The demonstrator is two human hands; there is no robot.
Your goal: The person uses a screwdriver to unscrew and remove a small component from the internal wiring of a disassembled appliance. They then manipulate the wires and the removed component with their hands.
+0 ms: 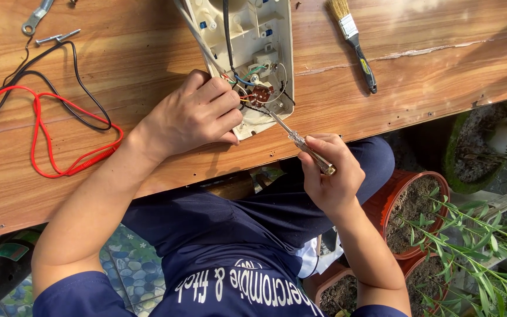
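Wooden tabletop (148, 53) carries one cream housing (268, 35); your left hand (192, 114) grips it, your right hand (330, 173) holds one screwdriver (297, 141).

Wooden tabletop (148, 53); bearing cream plastic housing (265, 35) with exposed wiring, paintbrush (356, 44), red lead (42, 141), black lead (83, 94), wrench (35, 16), bolt (57, 38).

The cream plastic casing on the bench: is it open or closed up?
Open: the cream casing lies with wires and a switch part exposed, the screwdriver reaching in.
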